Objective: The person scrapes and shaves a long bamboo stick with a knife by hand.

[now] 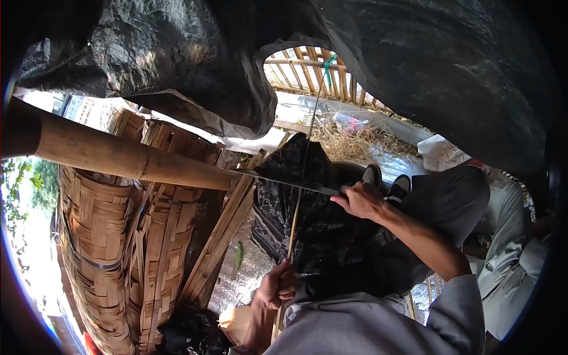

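Observation:
My right hand (362,202) is closed around the handle of a long knife (278,181), whose blade points left. The blade crosses a thin bamboo strip (294,223) and appears to touch it. Lower down, my left hand (277,285) grips the near end of this strip, fingers wrapped round it. The strip runs up and away from me over a dark patterned cloth (275,207) on my lap.
A thick bamboo pole (130,157) juts in from the left, before rolled woven bamboo mats (94,236). Black plastic sheeting (438,71) hangs overhead. Split bamboo lengths (216,236) lean beside me. At right sits another person (503,236) in light trousers.

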Motion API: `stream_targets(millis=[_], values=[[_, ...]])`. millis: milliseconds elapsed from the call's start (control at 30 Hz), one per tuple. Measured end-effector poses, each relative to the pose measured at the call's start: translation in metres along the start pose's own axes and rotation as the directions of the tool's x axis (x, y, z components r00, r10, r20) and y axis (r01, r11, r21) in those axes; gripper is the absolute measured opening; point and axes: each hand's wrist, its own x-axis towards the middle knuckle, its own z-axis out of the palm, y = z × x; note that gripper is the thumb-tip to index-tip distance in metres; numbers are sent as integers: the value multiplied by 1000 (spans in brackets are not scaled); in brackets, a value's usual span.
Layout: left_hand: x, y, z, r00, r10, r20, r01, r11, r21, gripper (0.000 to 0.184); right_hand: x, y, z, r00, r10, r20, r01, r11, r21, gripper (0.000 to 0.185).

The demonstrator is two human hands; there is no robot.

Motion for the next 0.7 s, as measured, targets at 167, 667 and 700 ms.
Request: stream_targets(millis=[167, 667, 700], values=[[12, 1, 5, 1000, 17, 14, -16, 999, -29, 42, -24, -28, 10, 889, -448, 98, 440, 893, 91, 48], [27, -4, -8, 994, 80, -72, -82, 997, -15, 41, -21, -16, 19, 901, -422, 96, 425, 905, -2, 48], [21, -3, -6, 994, 76, -77, -78, 997, -21, 41, -17, -11, 16, 926, -371, 67, 373, 928, -12, 48]])
